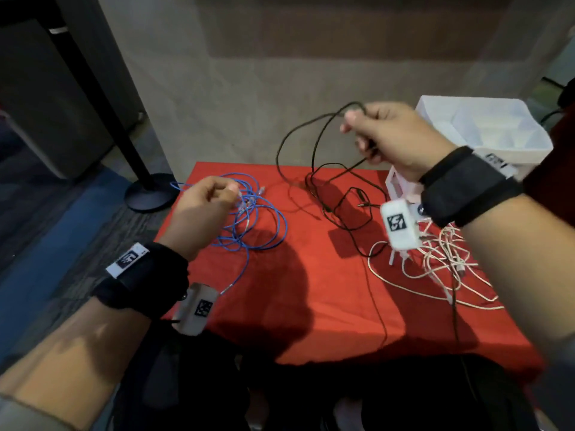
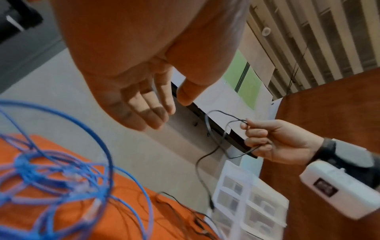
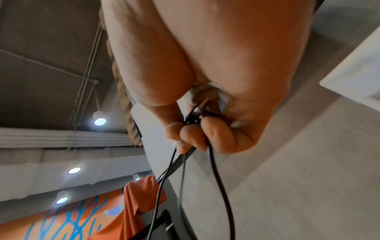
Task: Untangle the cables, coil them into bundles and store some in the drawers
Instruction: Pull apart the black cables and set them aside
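I am holding up loops of the black cable [image 1: 314,132] in my curled right hand [image 1: 395,135] above the red tablecloth [image 1: 311,290], my left hand [image 2: 133,100] hanging relaxed and empty over the uncoiled blue cable [image 1: 258,219], the white cables [image 1: 435,262] lying tangled beside the drawers [image 1: 485,126], nothing stored.

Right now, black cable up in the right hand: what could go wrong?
1. The black cable trails into loose loops on the table; the right hand pulling up may tighten a knot.
2. It runs near the white cables and may snag them.
3. The left hand grips nothing, so no slack control.
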A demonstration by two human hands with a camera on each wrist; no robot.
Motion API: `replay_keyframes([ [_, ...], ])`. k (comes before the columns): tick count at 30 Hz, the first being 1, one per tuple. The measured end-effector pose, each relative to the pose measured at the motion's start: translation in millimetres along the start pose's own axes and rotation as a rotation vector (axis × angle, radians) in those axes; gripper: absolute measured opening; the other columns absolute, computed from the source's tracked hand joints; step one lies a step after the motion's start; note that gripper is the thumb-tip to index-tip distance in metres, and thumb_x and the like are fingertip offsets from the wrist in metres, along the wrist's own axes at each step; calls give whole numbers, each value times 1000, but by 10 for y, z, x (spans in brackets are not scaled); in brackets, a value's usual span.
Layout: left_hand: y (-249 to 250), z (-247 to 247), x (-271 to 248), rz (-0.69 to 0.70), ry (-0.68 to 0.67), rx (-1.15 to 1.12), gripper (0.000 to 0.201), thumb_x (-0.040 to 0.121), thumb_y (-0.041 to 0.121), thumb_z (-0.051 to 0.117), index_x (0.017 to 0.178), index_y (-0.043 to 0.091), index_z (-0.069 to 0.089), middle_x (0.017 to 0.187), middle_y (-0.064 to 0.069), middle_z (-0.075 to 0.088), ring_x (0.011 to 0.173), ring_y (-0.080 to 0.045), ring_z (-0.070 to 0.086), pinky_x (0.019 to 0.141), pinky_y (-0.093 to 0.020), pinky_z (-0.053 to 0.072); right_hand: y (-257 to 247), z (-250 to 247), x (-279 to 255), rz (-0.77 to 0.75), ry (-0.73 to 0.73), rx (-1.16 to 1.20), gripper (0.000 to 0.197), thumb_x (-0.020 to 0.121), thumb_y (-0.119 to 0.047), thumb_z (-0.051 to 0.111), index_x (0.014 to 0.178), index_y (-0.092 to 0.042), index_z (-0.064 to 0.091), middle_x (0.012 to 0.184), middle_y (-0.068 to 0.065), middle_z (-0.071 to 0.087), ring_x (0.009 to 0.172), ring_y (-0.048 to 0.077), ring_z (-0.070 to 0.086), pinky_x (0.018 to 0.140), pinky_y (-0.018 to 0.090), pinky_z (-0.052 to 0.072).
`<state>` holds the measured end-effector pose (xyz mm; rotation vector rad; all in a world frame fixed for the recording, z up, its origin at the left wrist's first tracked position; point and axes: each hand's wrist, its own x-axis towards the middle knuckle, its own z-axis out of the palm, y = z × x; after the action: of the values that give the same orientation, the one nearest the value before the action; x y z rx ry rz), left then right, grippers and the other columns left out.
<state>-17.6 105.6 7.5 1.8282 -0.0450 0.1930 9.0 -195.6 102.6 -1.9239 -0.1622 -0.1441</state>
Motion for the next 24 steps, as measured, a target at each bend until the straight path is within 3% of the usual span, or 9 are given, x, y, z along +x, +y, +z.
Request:
replay_keyframes([
  [2, -35, -205, 149, 138, 62, 208, 10, 99, 21, 62, 103, 14, 68, 88, -2, 62, 70, 1, 52, 68, -13, 43, 9, -164, 152, 13, 62, 47, 23, 104, -31, 56, 89, -18, 68, 54, -6, 50, 46, 9, 40, 41, 19, 28],
  [4, -141, -393, 294, 230, -21, 472, 24, 94, 40, 67, 108, 21, 68, 99, 1, 66, 87, -5, 58, 83, -23, 45, 210, -260, 269, 73, 102, 20, 19, 103, -31, 58, 96, -16, 66, 60, -2, 54, 47, 10, 44, 44, 22, 31],
  [6, -321, -476, 332, 240, -205, 731, 70, 80, 71, 68, 128, 20, 63, 120, -4, 64, 111, -18, 60, 100, -34, 46, 561, -301, 317, 190, 167, -50, 12, 101, -27, 61, 106, -16, 62, 80, 6, 65, 57, 11, 54, 51, 29, 44],
  [9, -623, -375, 281, 165, -469, 1110, 130, 43, 109, 44, 153, 40, 34, 153, -9, 42, 138, -35, 46, 112, -51, 40, 1109, -312, 204, 356, 375, -283, 39, 96, -26, 67, 131, -12, 58, 125, 14, 65, 100, 24, 63, 89, 34, 50],
  [12, -694, -136, 350, 103, -601, 1334, 142, 34, 105, 54, 155, 52, 1, 167, -6, 16, 149, -38, 26, 113, -63, 33, 1425, -141, -93, 346, 372, -252, 42, 93, -30, 69, 130, -15, 58, 127, 8, 62, 122, 27, 59, 104, 33, 46],
  [17, -527, 217, 894, -32, -598, 1353, 149, 42, 92, 73, 158, 43, -7, 169, -12, -2, 155, -41, 9, 121, -59, 21, 1506, 118, -756, 203, 228, -370, 40, 93, -31, 70, 130, -20, 61, 124, 4, 60, 115, 20, 57, 101, 30, 42],
  [19, -586, 271, 1028, -137, -642, 1312, 150, 45, 89, 76, 161, 37, -3, 169, -15, 2, 156, -37, 8, 125, -51, 17, 1529, 102, -970, 162, 176, -415, 40, 93, -34, 70, 130, -25, 60, 127, 6, 61, 121, 22, 55, 108, 39, 42],
  [21, -703, 314, 1088, -178, -647, 1262, 160, 25, 100, 66, 161, 35, 9, 166, -13, 20, 152, -35, 24, 122, -49, 25, 1570, -5, -1114, 159, 148, -390, 37, 93, -36, 70, 129, -29, 61, 127, 3, 62, 118, 20, 58, 105, 41, 46],
  [24, -810, 365, 1093, -179, -549, 1200, 152, 25, 100, 67, 154, 28, 29, 156, -10, 42, 142, -31, 44, 114, -43, 38, 1614, -204, -1262, 200, 158, -312, 27, 96, -30, 69, 121, -27, 62, 121, -2, 65, 112, 11, 62, 91, 17, 46],
])
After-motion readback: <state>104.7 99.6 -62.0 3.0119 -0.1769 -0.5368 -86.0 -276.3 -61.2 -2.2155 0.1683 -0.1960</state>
